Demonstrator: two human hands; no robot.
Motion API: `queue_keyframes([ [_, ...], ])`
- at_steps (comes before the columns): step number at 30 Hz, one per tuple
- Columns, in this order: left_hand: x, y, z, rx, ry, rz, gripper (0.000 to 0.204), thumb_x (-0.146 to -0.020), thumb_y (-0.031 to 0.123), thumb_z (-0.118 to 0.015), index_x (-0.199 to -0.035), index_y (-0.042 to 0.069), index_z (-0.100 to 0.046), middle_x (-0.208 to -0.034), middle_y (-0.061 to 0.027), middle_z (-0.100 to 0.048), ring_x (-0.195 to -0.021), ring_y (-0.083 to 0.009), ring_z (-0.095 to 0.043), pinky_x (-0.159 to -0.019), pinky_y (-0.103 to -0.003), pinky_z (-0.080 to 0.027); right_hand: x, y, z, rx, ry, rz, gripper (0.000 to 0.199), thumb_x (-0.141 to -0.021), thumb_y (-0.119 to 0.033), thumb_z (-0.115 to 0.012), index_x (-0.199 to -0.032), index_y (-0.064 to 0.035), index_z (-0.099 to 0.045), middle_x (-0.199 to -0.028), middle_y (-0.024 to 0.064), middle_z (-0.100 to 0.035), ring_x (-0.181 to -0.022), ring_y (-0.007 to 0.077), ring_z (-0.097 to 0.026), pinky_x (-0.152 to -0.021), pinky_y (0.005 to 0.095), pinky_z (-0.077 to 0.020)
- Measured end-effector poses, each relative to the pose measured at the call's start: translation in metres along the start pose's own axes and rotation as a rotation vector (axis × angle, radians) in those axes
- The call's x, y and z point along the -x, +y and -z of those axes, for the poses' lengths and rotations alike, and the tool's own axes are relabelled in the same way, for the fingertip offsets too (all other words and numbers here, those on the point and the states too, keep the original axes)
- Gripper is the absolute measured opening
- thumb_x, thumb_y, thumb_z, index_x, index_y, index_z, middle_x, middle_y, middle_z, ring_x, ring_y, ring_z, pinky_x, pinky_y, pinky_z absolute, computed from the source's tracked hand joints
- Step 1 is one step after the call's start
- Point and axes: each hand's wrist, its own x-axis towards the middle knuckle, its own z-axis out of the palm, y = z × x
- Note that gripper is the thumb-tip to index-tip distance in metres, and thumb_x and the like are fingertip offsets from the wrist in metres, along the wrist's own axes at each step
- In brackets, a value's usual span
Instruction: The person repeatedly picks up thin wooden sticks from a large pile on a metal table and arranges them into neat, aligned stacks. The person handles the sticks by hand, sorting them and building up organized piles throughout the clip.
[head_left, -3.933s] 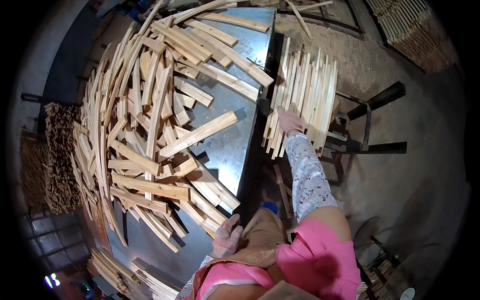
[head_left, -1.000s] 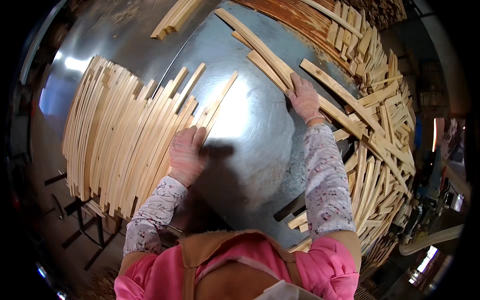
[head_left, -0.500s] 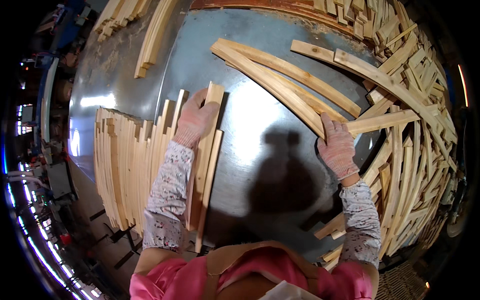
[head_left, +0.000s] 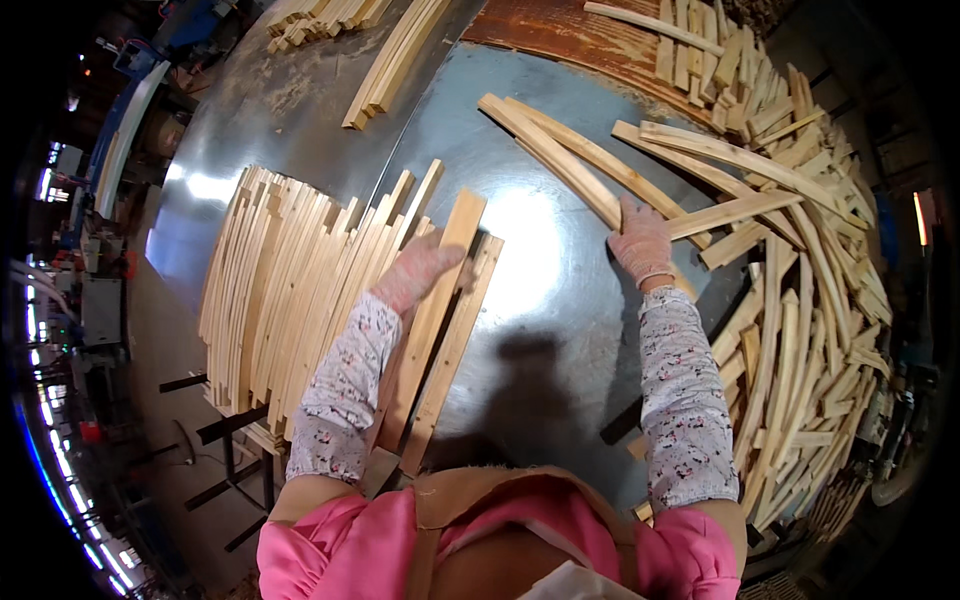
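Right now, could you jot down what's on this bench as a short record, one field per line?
Left hand: gloved, holding a wooden strip
Right hand: gloved, touching the near end of an angled strip
Left side: row of strips, roughly parallel
Right side: jumbled pile of strips
Surface: shiny metal table
Forearms: floral sleeves

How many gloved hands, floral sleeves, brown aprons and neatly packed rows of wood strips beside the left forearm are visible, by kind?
Gloved hands: 2
Floral sleeves: 2
Brown apron: 1
Packed row of wood strips: 1
Total: 6
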Motion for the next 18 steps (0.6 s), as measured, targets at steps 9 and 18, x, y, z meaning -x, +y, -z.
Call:
queue_keyframes([
  [9,0.075,0.01,0.005,0.32,0.026,-0.138,0.081,-0.093,0.065,-0.079,-0.137,0.0,-0.061,-0.089,-0.0092,-0.07,-0.071,-0.0143,-0.069,-0.062,-0.029,-0.061,0.16,-0.03,0.048,-0.738,0.038,-0.081,0.059,-0.102,-0.038,-0.063,-0.153,-0.0101,-0.057,-0.104,0.0158,-0.073,-0.093,0.0297,-0.072,-0.086,0.0441,-0.0572],
  [18,0.128,0.01,-0.048,0.311,-0.31,-0.108,0.07,-0.09,0.073,-0.076,-0.108,0.005,-0.071,-0.068,-0.0021,-0.062,-0.055,-0.0111,-0.063,-0.045,-0.026,-0.054,0.267,-0.025,0.226,-0.845,-0.121,0.22,0.057,-0.101,-0.029,-0.066,-0.153,-0.0066,-0.061,-0.086,0.0004,-0.068,-0.07,0.0147,-0.063,-0.066,0.0324,-0.0561],
])
